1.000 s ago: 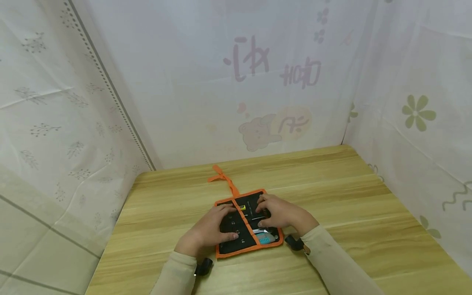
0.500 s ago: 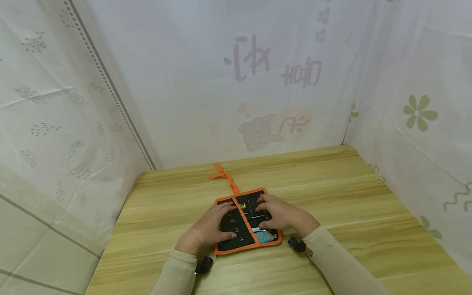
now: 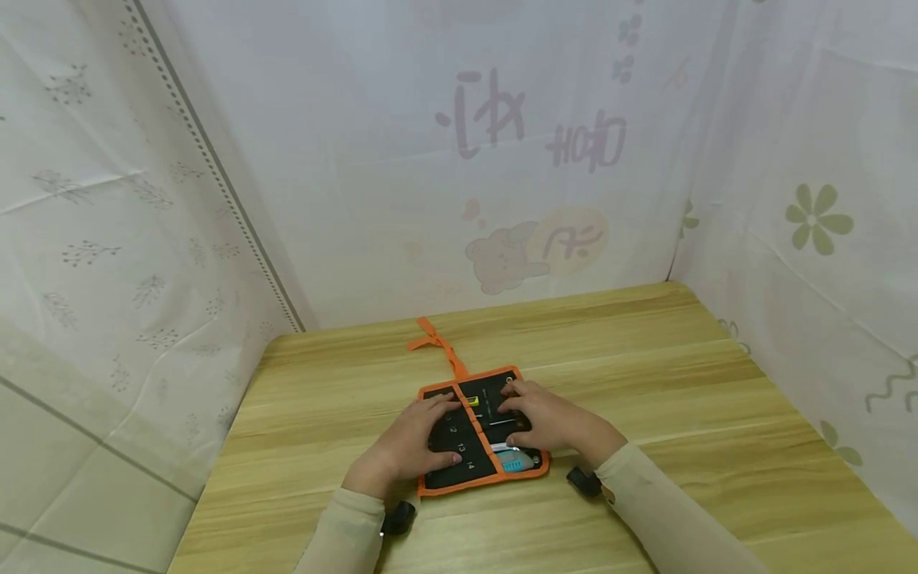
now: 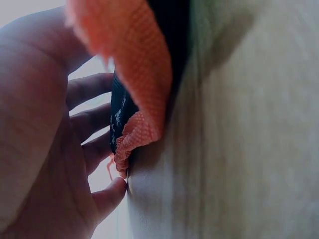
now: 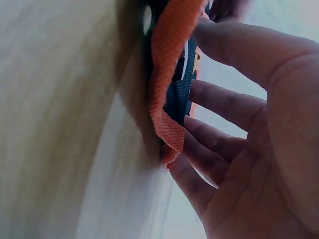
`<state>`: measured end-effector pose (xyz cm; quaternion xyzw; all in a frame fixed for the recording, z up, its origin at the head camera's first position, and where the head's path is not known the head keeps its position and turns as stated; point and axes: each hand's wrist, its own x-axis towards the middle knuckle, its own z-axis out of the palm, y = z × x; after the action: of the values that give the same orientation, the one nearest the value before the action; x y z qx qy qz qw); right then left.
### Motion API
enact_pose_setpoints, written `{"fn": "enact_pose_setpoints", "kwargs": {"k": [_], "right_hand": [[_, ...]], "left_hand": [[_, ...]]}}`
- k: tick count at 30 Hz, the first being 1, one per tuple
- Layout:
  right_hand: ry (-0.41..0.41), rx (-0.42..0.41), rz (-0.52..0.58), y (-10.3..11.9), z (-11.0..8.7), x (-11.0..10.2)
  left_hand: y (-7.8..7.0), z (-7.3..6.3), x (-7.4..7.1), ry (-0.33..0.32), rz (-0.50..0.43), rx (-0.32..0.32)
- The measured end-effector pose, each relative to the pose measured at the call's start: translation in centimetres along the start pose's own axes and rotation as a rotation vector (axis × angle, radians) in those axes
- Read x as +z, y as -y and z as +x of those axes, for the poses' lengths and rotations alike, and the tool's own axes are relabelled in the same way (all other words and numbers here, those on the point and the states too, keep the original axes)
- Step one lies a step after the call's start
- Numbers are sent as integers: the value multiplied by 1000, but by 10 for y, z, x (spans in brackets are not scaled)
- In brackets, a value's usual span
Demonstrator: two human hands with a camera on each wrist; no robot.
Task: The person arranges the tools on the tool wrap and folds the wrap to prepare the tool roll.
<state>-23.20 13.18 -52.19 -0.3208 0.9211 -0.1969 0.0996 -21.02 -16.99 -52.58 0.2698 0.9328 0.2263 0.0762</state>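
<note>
A black fabric tool pouch (image 3: 448, 479) with orange edging lies spread on the table, its left half printed with numbers. My left hand (image 3: 402, 446) rests on that half, fingers spread; in the left wrist view its fingertips touch the black cloth beside the orange edge (image 4: 142, 64). On the right half lies my right hand (image 3: 552, 416), fingers loosely bent and touching the pouch. Beneath its thumb, a teal-handled tool (image 3: 513, 461) sits in a pocket. A small yellow item (image 3: 472, 402) shows near the orange middle band. The right hand partly covers other pocketed pieces.
An orange tie strap (image 3: 446, 351) runs from the pouch's far edge toward the back of the wooden table (image 3: 323, 391). Patterned white curtains (image 3: 387, 199) stand behind and on both sides. A black wrist camera (image 3: 399, 518) is on the left wrist.
The pouch's near edge has shifted slightly away from me since one second ago. My right wrist has moved a little to the right. Both hands stay on the pouch.
</note>
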Motion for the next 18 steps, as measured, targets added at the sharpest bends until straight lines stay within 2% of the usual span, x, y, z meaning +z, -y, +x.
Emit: {"fn": "enact_pose_setpoints", "kwargs": {"k": [10, 18], "right_hand": [[-4, 10, 12, -1, -8, 6], [-25, 0, 38, 2, -20, 5]], "left_hand": [[-5, -9, 3, -30, 51, 2], [-11, -23, 1, -51, 26, 21]]}}
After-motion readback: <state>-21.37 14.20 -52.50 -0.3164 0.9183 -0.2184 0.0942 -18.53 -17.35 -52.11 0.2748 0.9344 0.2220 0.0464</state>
